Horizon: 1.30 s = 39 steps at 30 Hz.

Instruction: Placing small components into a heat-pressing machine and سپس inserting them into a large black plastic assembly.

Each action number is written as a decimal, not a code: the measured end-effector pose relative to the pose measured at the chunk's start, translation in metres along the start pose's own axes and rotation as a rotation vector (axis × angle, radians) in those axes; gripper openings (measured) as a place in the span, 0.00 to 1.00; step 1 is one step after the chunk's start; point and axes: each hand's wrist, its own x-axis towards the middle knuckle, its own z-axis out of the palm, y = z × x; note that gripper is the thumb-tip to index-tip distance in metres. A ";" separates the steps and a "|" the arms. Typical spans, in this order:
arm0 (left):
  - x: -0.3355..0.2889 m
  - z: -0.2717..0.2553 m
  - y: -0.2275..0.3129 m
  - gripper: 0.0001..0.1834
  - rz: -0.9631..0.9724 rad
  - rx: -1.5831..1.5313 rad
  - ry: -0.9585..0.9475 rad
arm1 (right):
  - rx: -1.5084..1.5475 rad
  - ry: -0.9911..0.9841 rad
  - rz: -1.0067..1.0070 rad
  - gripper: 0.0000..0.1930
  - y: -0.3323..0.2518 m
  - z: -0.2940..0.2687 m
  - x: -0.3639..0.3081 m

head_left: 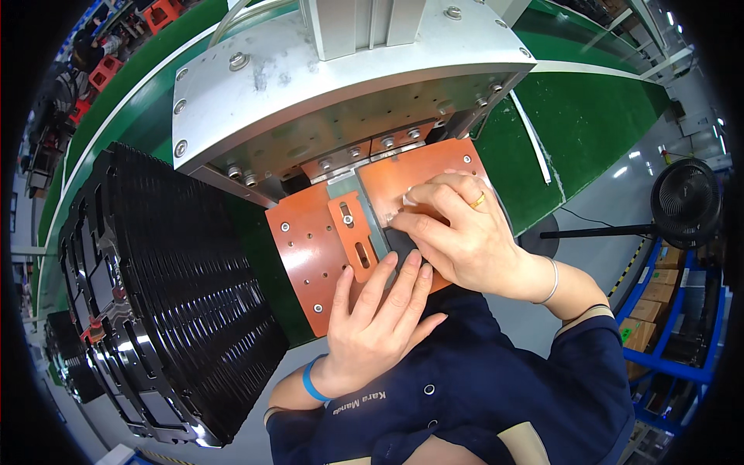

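My left hand [380, 314] lies with its fingers stretched out, their tips resting on a dark flat piece [399, 243] and the fixture around it. That piece sits on an orange base plate [298, 256], beside a slotted orange block [353, 239]. Over the right half of the plate, my right hand [463, 236] has its thumb and fingers pinched together. A small whitish piece [408, 200] shows at those fingertips; its exact kind is too small to tell. Parts of the dark piece are hidden under both hands.
A metal press frame [349, 85] stands just beyond the plate, its bolted underside overhanging the far edge. On the left rises a tall stack of black trays [186, 287]. The bench is green [589, 116]. At far right are a black fan [685, 203] and a blue rack [674, 364] with boxes.
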 end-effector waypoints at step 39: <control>-0.028 0.003 -0.032 0.26 -0.195 -0.057 0.207 | 0.157 0.038 0.200 0.10 0.002 0.002 0.012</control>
